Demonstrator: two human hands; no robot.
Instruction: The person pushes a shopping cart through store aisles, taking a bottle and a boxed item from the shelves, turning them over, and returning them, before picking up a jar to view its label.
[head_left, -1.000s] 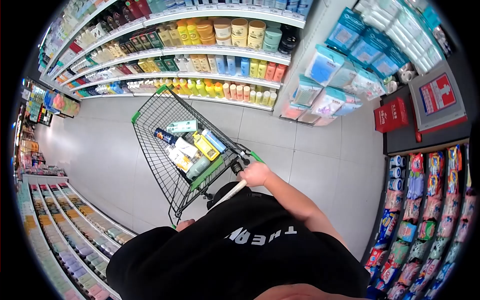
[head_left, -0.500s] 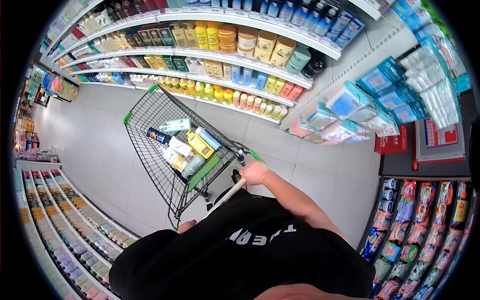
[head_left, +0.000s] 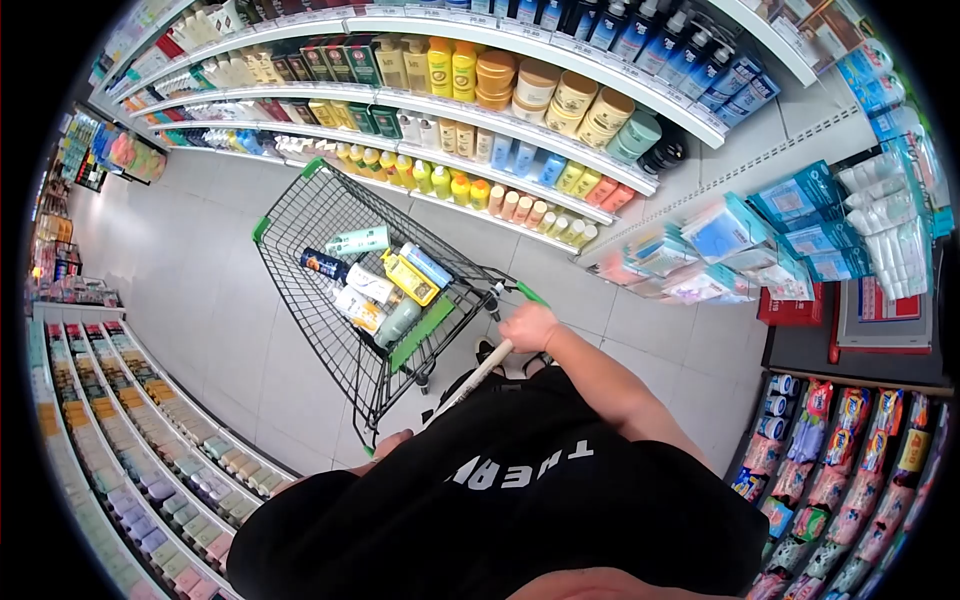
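A wire shopping cart [head_left: 310, 270] with green corners stands in front of me, angled toward the upper left. My right hand [head_left: 530, 328] is closed around the right end of its pale handle [head_left: 475, 383]. At the handle's left end is my left hand [head_left: 392, 443], partly hidden by my black shirt, its fingers curled at the bar. Inside the basket lie a yellow pump bottle [head_left: 410, 278], a light green bottle [head_left: 358, 240], a dark blue container [head_left: 324, 264], a grey-green bottle [head_left: 398, 324], a light blue package [head_left: 428, 265] and white packages [head_left: 370, 283].
Shelves of bottles and tubs [head_left: 540, 90] run along the far side. Hanging packets [head_left: 730, 235] are at the right, above a rack of colourful packs [head_left: 830, 470]. Low shelves of small boxes [head_left: 150, 480] line the left. Grey tiled floor [head_left: 215, 240] extends leftward.
The shelves and hanging packets have shifted right in view, while the cart stays nearly in place before me. More of my shoes shows under the handle. Both hands remain at the handle.
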